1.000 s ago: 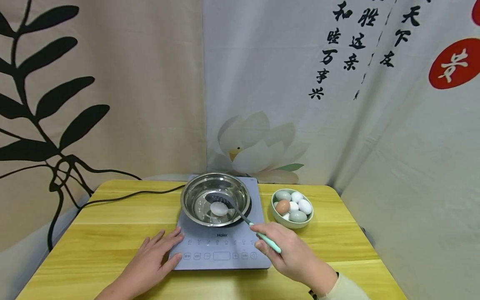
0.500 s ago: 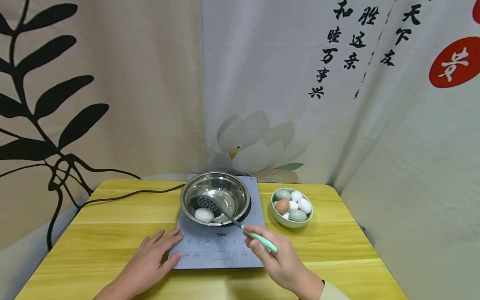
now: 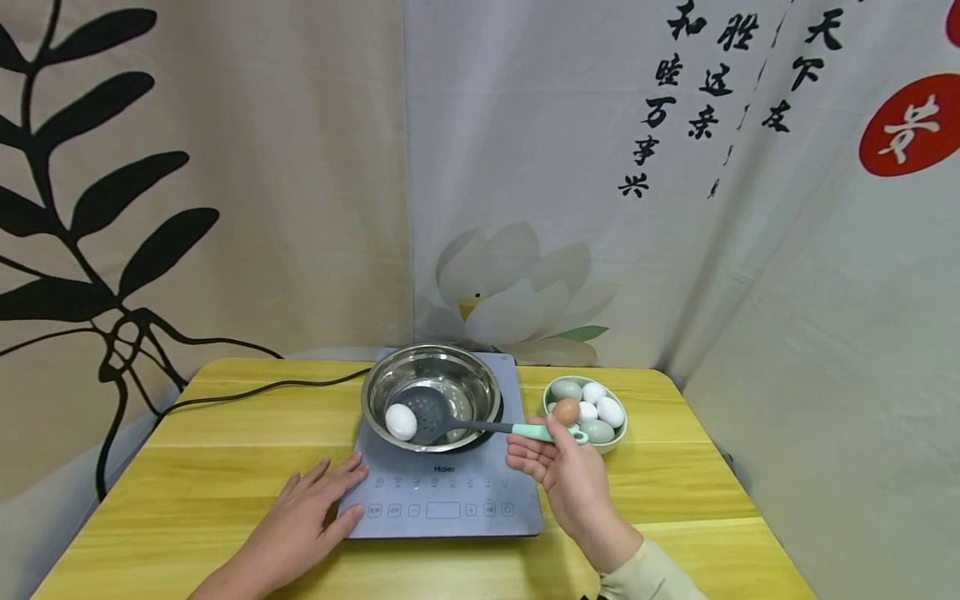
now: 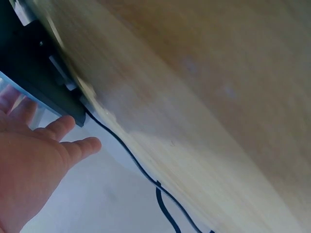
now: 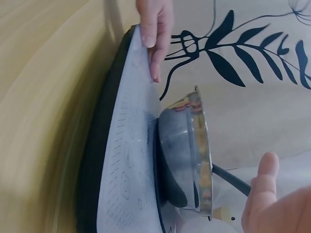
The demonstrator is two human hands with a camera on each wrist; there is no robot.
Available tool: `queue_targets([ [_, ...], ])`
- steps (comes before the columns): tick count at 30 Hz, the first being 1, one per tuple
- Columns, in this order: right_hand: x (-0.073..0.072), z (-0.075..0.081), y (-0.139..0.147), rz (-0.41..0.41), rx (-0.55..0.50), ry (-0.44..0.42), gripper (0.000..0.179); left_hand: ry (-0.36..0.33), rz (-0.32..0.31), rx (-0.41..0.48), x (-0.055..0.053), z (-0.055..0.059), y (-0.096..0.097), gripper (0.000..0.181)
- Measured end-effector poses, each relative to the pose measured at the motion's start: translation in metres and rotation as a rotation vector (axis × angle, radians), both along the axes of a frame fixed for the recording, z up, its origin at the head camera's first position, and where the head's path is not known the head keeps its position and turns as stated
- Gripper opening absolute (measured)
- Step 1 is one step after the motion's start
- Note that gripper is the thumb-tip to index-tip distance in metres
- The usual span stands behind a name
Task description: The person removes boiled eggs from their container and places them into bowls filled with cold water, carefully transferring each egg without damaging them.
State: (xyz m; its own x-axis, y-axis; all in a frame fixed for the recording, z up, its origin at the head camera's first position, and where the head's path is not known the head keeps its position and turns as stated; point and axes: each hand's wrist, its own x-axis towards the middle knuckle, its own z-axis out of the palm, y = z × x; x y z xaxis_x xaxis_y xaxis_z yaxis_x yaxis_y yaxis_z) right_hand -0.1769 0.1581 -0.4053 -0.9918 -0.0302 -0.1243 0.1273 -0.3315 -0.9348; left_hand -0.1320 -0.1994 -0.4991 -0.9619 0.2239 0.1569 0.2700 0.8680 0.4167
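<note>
In the head view a steel pan [image 3: 480, 383] stands on a grey induction cooker [image 3: 444, 492]. My right hand [image 3: 577, 479] pinches the mint handle of a dark slotted spoon [image 3: 429, 417] between thumb and fingers, palm turned up. The spoon's head is down inside the pan. Beside it, at the pan's left wall, is a white egg [image 3: 401, 422]; I cannot tell whether it lies on the spoon's edge. My left hand [image 3: 306, 512] has its fingers spread and touches the cooker's left edge. The left wrist view shows this left hand [image 4: 36, 150] by the cooker's side.
A pale green bowl [image 3: 587, 448] with several white, greenish and brown eggs stands right of the cooker, close behind my right hand. A black cable [image 3: 285, 385] runs left from the cooker across the wooden table [image 3: 225, 450]. A printed curtain [image 3: 315, 208] hangs behind.
The spoon and egg have moved left in the pan. My right hand has turned palm up, and the handle has swung from slanting toward me to nearly level. My left hand stays put.
</note>
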Motion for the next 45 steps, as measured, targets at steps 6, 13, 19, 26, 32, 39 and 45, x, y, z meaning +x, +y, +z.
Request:
queue_targets([
  [6, -0.003, 0.006, 0.011, -0.016, -0.046, -0.03, 0.046, -0.014, -0.002, -0.005, 0.0, 0.0, 0.002, 0.053],
  [13, 0.004, 0.025, 0.053, -0.034, -0.035, 0.061, 0.044, -0.012, -0.002, -0.004, 0.001, 0.001, 0.002, 0.053],
  [19, 0.019, 0.038, 0.12, -0.117, -0.062, 0.168, 0.037, -0.002, 0.003, -0.005, 0.002, 0.0, 0.0, 0.053],
  [26, 0.036, 0.033, 0.17, -0.348, -0.037, 0.235, 0.032, -0.014, 0.011, -0.005, 0.002, -0.001, -0.002, 0.053],
  [32, 0.041, 0.024, 0.166, -0.512, 0.185, 0.187, 0.032, -0.014, 0.013, -0.005, 0.002, -0.002, -0.002, 0.052],
  [39, 0.045, 0.015, 0.147, -0.534, 0.439, 0.308, 0.029, -0.021, 0.011, -0.002, 0.001, -0.001, 0.0, 0.053],
  [45, 0.05, 0.013, 0.135, -0.526, 0.694, 0.385, 0.033, -0.015, 0.006, -0.004, 0.0, -0.001, 0.002, 0.053],
])
